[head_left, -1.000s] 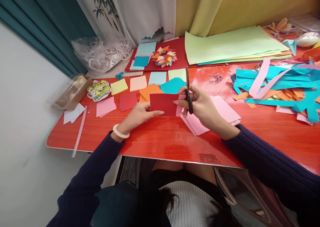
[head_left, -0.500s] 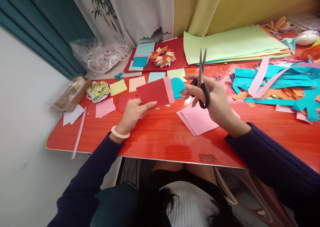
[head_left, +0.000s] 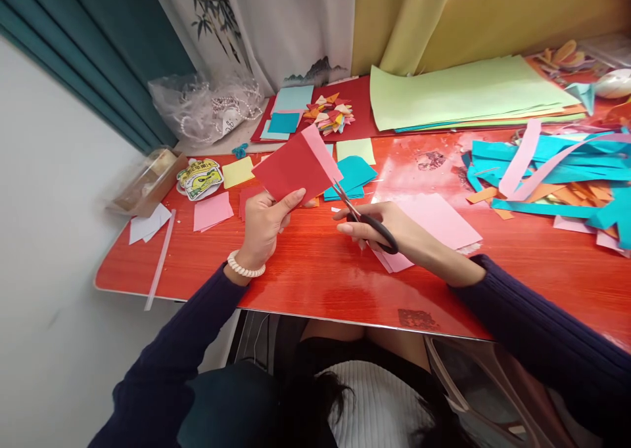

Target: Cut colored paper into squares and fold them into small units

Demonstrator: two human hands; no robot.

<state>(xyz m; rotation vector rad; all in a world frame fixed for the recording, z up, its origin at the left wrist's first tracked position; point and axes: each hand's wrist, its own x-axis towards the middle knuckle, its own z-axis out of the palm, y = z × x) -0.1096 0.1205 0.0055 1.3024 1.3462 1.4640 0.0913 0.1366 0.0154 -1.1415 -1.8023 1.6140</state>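
Observation:
My left hand (head_left: 269, 224) pinches a red paper rectangle (head_left: 293, 165) by its lower edge, thumb on top. Behind it lies a pink sheet (head_left: 321, 152), which sticks out as a strip along the right side. In my right hand (head_left: 379, 224) is a pair of black-handled scissors (head_left: 351, 205), blades pointing up and left. Their tips meet the lower right corner of the pink strip. Below my right hand, larger pink paper sheets (head_left: 434, 218) lie on the table. A turquoise paper stack (head_left: 352, 175) sits just behind the scissor tips.
Small paper stacks, including yellow (head_left: 237, 171) and pink (head_left: 213, 211), lie at left. A folded-paper ring (head_left: 329, 113) rests on red card at the back. Large green sheets (head_left: 468, 93) are behind, turquoise offcuts (head_left: 542, 165) at right. A clear box (head_left: 148, 182) stands at the left edge.
My right hand let go of the paper's right side, swung the scissors up and away, then brought their tips to the pink strip. My left hand raised and tilted the papers.

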